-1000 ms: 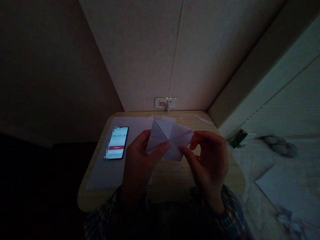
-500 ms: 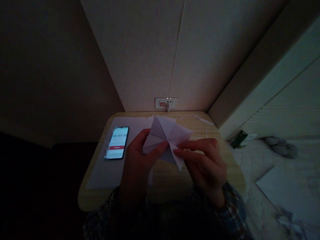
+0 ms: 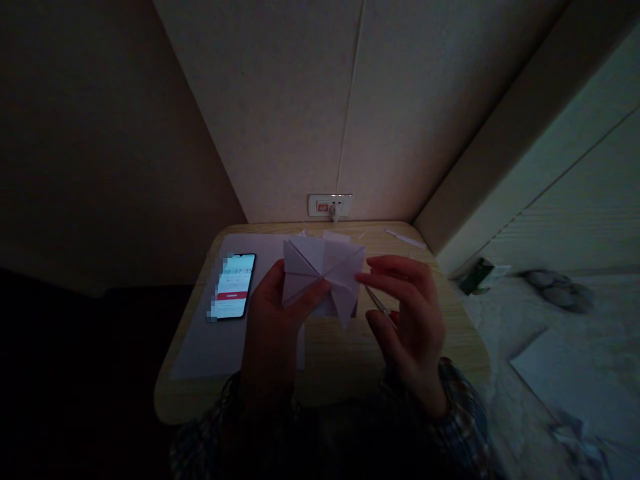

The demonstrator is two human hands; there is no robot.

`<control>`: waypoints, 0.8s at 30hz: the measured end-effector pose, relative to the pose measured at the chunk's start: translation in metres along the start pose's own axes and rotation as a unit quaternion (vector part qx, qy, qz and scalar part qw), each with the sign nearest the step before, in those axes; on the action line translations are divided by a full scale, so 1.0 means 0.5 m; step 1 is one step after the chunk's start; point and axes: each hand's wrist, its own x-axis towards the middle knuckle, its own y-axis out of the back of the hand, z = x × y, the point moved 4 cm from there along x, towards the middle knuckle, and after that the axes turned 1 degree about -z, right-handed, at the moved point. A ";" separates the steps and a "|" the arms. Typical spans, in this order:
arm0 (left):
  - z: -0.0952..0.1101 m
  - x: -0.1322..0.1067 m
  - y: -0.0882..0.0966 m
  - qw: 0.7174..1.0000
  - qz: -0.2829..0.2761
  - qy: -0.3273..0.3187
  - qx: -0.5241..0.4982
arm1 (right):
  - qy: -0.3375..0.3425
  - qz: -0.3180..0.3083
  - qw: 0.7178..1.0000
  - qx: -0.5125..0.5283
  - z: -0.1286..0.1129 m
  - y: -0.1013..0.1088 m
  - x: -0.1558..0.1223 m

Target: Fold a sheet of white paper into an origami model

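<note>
A piece of folded white paper [image 3: 336,261] is held up over the table, its creases meeting near the middle and one pointed flap hanging down. My left hand [image 3: 284,301] grips its left side, thumb lying across the front. At the paper's right edge, my right hand [image 3: 407,303] has thumb and fingers apart; the index fingertip reaches the edge, though I cannot tell whether it touches. Between those fingers and beyond them, a pair of scissors [image 3: 381,305] with a red handle lies on the table, partly hidden by the hand.
On the wooden table [image 3: 330,363], a lit phone [image 3: 234,287] rests on white sheets [image 3: 207,353] at the left. Paper strips [image 3: 405,239] lie along the back right. A wall socket [image 3: 330,205] with a plug is behind. Right of the table are a sheet [image 3: 565,373] and a dark green box [image 3: 477,276].
My right hand has let go of the pointed flap and spread its fingers. The folded paper has turned and shifted slightly left, and the scissors now show behind the right hand.
</note>
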 end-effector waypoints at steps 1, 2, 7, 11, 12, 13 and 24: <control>-0.001 0.000 0.000 1.000 0.013 -0.007 -0.003 | -0.035 0.031 0.998 0.053 0.001 -0.005 -0.003; -0.001 -0.001 0.000 1.000 0.022 -0.015 -0.006 | -0.066 0.040 0.992 0.096 0.001 -0.013 -0.005; -0.003 -0.009 -0.001 0.999 0.033 -0.037 -0.001 | -0.208 -0.023 0.973 0.096 0.004 -0.048 -0.006; -0.009 -0.008 0.004 1.000 0.019 -0.023 -0.006 | -0.234 -0.016 0.968 0.093 0.007 -0.039 0.005; -0.011 -0.006 0.007 1.000 0.015 -0.020 -0.007 | -0.238 -0.018 0.966 0.099 0.009 -0.037 0.007; -0.013 -0.003 0.009 1.000 0.010 -0.014 -0.007 | -0.243 -0.023 0.964 0.106 0.013 -0.035 0.009; 0.006 0.002 0.017 0.999 -0.035 0.014 0.028 | -0.243 -0.049 0.961 0.120 0.014 -0.019 0.022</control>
